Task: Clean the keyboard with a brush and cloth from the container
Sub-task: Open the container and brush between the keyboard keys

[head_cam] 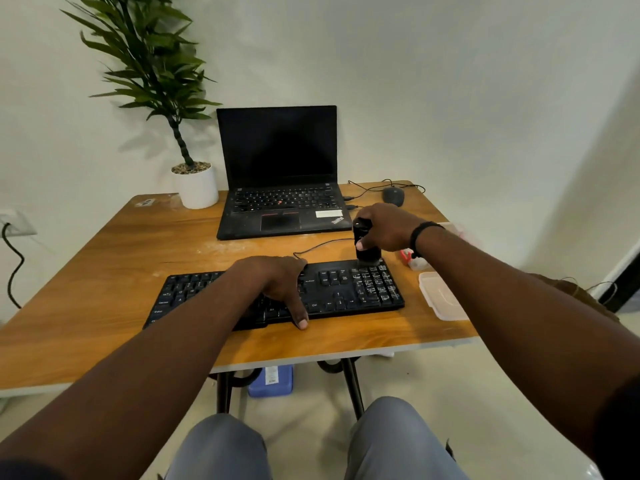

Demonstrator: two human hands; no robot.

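A black keyboard (349,289) lies across the front of the wooden table (121,265). My left hand (277,282) rests flat on its middle keys, with the thumb reaching the front edge. My right hand (388,230) grips a black brush (365,249) upright, its lower end on the keyboard's far right corner above the number pad. A clear plastic container (420,263) with red-and-white contents stands to the right of the keyboard, partly hidden by my right forearm. Its lid (441,296) lies flat nearer to me. I do not see a cloth.
An open black laptop (280,188) sits at the back, with a dark mouse (393,195) and thin cables to its right. A potted plant (195,185) stands at the back left. A blue box (270,381) lies under the table. My knees are below the front edge.
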